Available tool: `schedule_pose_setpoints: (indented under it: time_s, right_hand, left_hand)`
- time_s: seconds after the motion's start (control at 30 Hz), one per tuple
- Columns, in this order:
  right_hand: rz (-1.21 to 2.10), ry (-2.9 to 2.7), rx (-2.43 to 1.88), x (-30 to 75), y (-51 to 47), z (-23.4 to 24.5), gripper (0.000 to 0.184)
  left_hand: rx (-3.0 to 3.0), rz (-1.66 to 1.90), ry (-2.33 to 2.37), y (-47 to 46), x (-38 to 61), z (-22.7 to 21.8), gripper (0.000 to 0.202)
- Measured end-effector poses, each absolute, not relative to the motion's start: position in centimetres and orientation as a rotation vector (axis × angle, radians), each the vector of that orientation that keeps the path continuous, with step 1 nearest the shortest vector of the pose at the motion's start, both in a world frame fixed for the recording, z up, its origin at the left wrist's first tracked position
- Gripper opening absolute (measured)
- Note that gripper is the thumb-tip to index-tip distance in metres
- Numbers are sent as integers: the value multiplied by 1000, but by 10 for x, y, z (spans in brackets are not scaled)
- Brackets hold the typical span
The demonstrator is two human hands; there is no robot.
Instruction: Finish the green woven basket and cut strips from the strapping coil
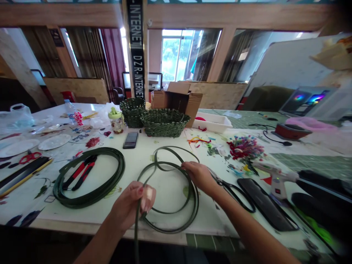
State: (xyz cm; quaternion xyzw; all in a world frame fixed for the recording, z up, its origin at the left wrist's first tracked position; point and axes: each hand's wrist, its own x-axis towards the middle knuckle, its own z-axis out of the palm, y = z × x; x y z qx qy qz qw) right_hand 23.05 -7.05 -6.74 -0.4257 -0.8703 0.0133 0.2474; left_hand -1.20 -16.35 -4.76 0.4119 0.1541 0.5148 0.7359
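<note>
A loose coil of flat dark green weaving strip [195, 205] lies on the white tabletop before me, its loops crossing at the top. My left hand [140, 200] is closed on the strip at the coil's left side, and one end hangs down past the table's front edge. With fingers pinched, my right hand [196, 176] grips the strip at the upper right of the loops. Left of it rests a thicker bundle of the same green strip [117, 187], with red-handled pliers [84, 176] inside its ring.
Two woven green baskets [165, 123] stand at the back before a cardboard box [194, 106]. Black-handled scissors [236, 192], a black case [266, 203] and a glue gun [277, 179] lie to the right. A lidded cup [117, 121] and a phone [130, 140] sit behind the coils.
</note>
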Motion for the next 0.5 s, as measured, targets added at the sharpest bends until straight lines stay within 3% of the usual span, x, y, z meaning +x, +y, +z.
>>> schedule_pose_setpoints:
  time_s: [0.17, 0.33, 0.5]
  right_hand:
    - [-9, -2432, -1092, 245, -57, -67, 21]
    - [116, -2548, -834, 222, -89, -65, 21]
    - [404, -2560, -773, 217, -116, -51, 25]
  left_hand:
    - [1000, 776, 491, -160, -1, -58, 26]
    - [962, 828, 664, -132, -10, -78, 19]
    - [901, 894, 571, -119, -31, -82, 29]
